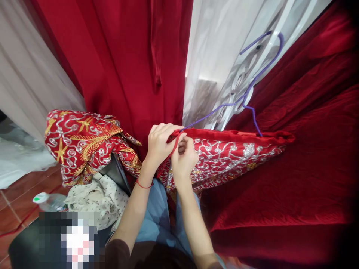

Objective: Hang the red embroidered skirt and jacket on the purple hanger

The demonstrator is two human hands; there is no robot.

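A red garment (pixel 221 160) with silver and gold embroidery hangs from a purple wire hanger (pixel 224 106), its red satin band along the top edge. At the band's left end, my left hand (pixel 161 140) is closed on the garment, close to the hanger's lower corner. My right hand (pixel 185 160) is just beside it, fingers curled in a pinch on a thin red strap (pixel 176 145) that runs between the two hands. Part of the band's left end is hidden by my hands. A red string bracelet circles my left wrist.
Another red embroidered cloth (pixel 84 145) is draped over a dark chair at left. A dotted cream cloth (pixel 98 200) and a clear bottle (pixel 50 201) sit below it. Red curtains (pixel 126 56) hang behind, and white metal scrollwork (pixel 241 78) stands behind the hanger.
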